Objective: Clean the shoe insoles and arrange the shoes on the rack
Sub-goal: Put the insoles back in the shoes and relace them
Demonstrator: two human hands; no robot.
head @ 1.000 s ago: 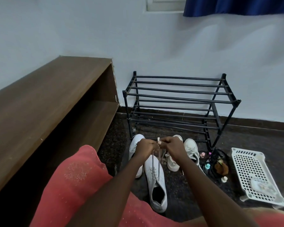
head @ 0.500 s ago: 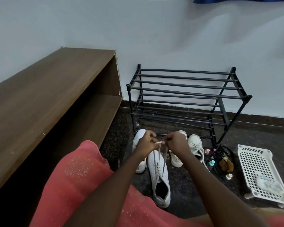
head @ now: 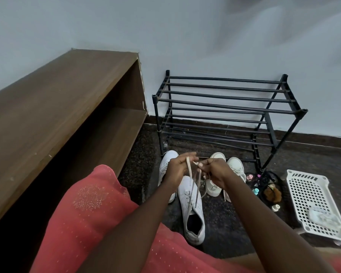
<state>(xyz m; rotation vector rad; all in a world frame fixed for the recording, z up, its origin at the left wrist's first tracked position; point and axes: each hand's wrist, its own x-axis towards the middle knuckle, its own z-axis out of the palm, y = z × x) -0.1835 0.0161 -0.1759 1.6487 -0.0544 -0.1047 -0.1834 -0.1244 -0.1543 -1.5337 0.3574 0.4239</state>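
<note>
The left hand (head: 176, 169) and right hand (head: 215, 172), almost touching, each pinch an end of the shoelaces (head: 191, 180) and hold them up taut. The white sneaker (head: 193, 211) lies on the floor straight below both hands, neither nearer. Its heel is toward the person and its toe points to the black shoe rack (head: 224, 99) beyond the hands.

Dark floor (head: 222, 229): 4 shoes (head: 191, 201), rack (head: 226, 105), tray (head: 307, 194).

No text, label or brand can be read anywhere here.
</note>
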